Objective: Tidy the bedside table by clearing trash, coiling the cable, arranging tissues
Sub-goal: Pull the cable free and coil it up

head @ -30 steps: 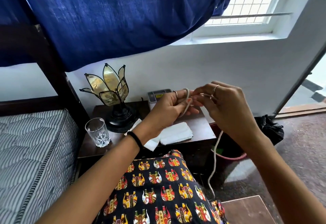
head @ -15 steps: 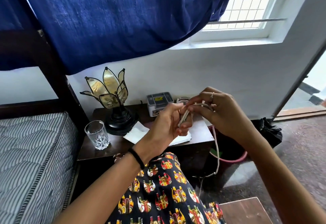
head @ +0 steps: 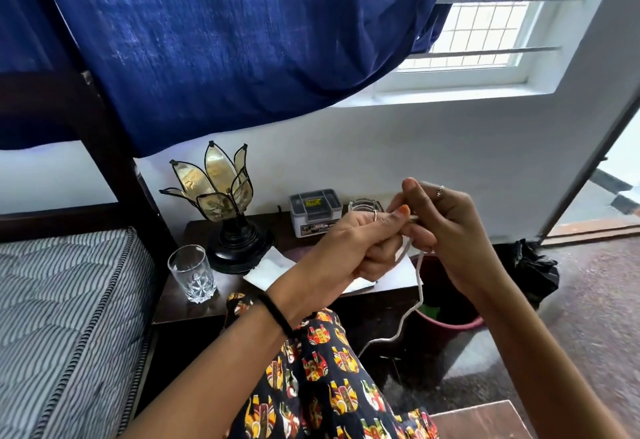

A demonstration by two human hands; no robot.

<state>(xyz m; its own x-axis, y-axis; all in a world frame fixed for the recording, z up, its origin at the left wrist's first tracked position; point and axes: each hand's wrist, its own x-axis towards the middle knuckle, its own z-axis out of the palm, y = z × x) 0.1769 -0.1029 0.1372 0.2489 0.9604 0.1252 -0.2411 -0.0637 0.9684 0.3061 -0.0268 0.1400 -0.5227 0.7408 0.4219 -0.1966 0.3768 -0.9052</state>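
Both hands met above the table (head: 194,303). The left hand (head: 349,248) had its fingers curled tight round a white cable (head: 412,303), and the right hand (head: 446,231) pinched the same cable just beside it. The loose end snaked down toward the floor. White tissues (head: 266,270) lay flat on the table, near the lotus lamp (head: 221,203) and glass (head: 192,272).

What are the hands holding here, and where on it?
Both hands grip the white cable near its upper end: the left hand holds the gathered part, the right hand pinches it beside that; the rest hangs free.
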